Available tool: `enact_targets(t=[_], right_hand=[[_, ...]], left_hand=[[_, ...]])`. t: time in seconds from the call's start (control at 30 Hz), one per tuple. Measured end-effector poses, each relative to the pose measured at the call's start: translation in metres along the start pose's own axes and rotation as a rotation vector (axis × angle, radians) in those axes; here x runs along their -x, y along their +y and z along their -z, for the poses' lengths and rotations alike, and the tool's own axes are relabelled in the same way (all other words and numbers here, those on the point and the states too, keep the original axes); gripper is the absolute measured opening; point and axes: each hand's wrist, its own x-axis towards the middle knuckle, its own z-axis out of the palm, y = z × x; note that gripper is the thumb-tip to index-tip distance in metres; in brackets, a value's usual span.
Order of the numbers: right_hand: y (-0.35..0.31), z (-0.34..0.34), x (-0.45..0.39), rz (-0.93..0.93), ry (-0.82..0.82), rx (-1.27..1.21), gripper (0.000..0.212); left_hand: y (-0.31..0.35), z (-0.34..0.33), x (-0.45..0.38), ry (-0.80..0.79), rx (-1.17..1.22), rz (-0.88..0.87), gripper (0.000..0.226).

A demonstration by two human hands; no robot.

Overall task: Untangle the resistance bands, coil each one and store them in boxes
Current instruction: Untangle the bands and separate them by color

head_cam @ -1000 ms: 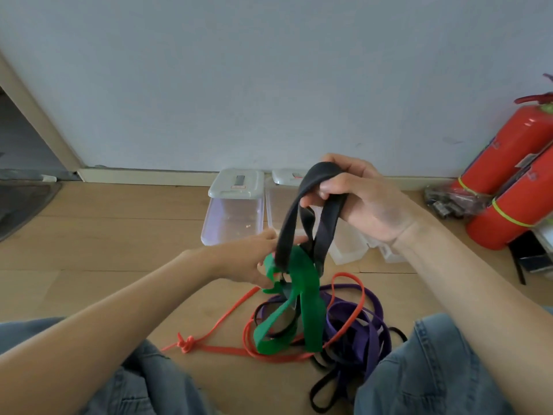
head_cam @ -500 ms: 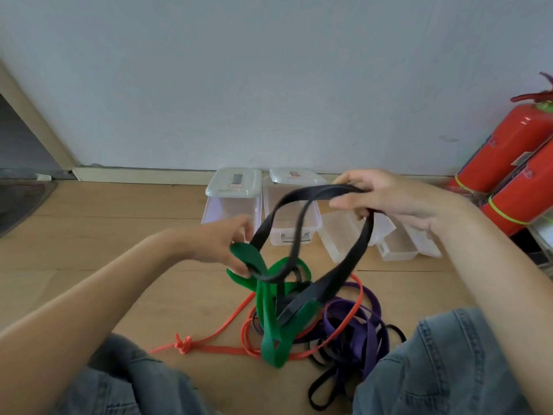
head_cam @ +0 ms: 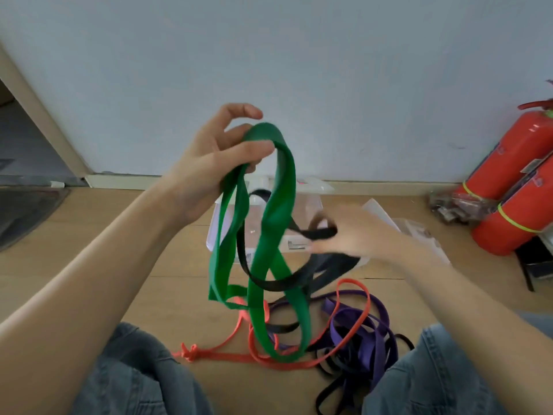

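Black band (head_cam: 278, 283) threads through the hanging green band (head_cam: 269, 235); left hand (head_cam: 215, 157) grips green up high, right hand (head_cam: 353, 232) pinches black to its right

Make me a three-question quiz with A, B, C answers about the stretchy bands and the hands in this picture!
1. Where is the orange band's knot?
A. on the floor
B. in a box
C. on the wall

2. What colour is the band the left hand holds up?
A. purple
B. green
C. orange

3. What is the right hand doing?
A. resting flat on the floor
B. gripping the black band
C. holding a fire extinguisher

Answers: 1 A, the knot lies on the wooden floor. 2 B, the green band hangs from the raised left hand. 3 B, its fingers curl round the black band.
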Motion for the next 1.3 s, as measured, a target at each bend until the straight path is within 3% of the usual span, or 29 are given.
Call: enact_targets(t=[0.07, 0.13, 0.23, 0.3, 0.4, 0.5, 0.6, 0.67, 0.73, 0.77, 0.83, 0.9, 1.0, 1.07, 1.17, 1.23, 1.3], right_hand=[[0.008, -0.02, -0.006, -0.088, -0.113, 0.157, 0.031], [0.01, -0.03, -0.008, -0.134, -0.163, 0.087, 0.028], [0.004, -0.036, -0.011, -0.066, -0.235, -0.164, 0.078], [-0.006, -0.037, -0.012, 0.042, -0.273, -0.356, 0.091], [-0.006, -0.036, -0.013, 0.146, -0.446, -0.438, 0.074], [-0.001, -0.043, -0.009, 0.104, -0.502, -0.482, 0.065], [-0.004, -0.051, -0.011, 0.019, -0.29, -0.454, 0.036], [0.002, -0.035, -0.017, -0.076, 0.014, -0.338, 0.027], [0.01, -0.007, -0.017, -0.177, 0.307, -0.532, 0.017], [0.012, 0.005, -0.015, -0.168, 0.384, -0.641, 0.015], [0.009, 0.016, -0.011, -0.087, 0.3, -0.688, 0.013], [0.0, 0.008, -0.008, -0.06, 0.113, -0.526, 0.017], [-0.003, -0.006, -0.012, -0.096, 0.156, -0.215, 0.022], [-0.004, -0.01, -0.016, -0.057, 0.19, -0.117, 0.037], [-0.02, -0.018, -0.02, 0.102, 0.063, -0.306, 0.053], [-0.041, -0.031, -0.024, 0.171, -0.12, -0.429, 0.051], [-0.053, -0.051, -0.033, 0.193, -0.178, -0.515, 0.043]], left_hand=[[-0.001, 0.002, 0.003, -0.005, 0.01, 0.01, 0.031], [0.0, 0.005, 0.005, -0.024, 0.02, 0.013, 0.031], [-0.004, 0.001, 0.007, -0.064, -0.063, 0.037, 0.026], [-0.007, -0.004, 0.007, -0.09, -0.075, 0.047, 0.023], [-0.006, 0.0, 0.006, -0.049, -0.063, 0.04, 0.021], [-0.005, 0.01, 0.005, 0.071, 0.013, 0.007, 0.02], [-0.009, 0.017, 0.002, 0.123, 0.038, -0.013, 0.019], [-0.014, 0.02, 0.001, 0.173, -0.076, 0.027, 0.021], [-0.021, 0.023, 0.0, 0.213, -0.231, 0.106, 0.022], [-0.025, 0.022, 0.001, 0.22, -0.295, 0.153, 0.021], [-0.034, 0.017, 0.002, 0.224, -0.341, 0.234, 0.022], [-0.036, 0.012, 0.001, 0.252, -0.201, 0.247, 0.021], [-0.022, 0.01, -0.004, 0.296, 0.115, 0.131, 0.018], [-0.011, 0.007, -0.006, 0.266, 0.225, 0.059, 0.018], [0.003, -0.005, -0.007, 0.183, 0.332, 0.033, 0.017], [0.011, -0.012, -0.008, 0.168, 0.472, 0.036, 0.014], [0.018, -0.014, -0.008, 0.152, 0.612, 0.022, 0.008]])
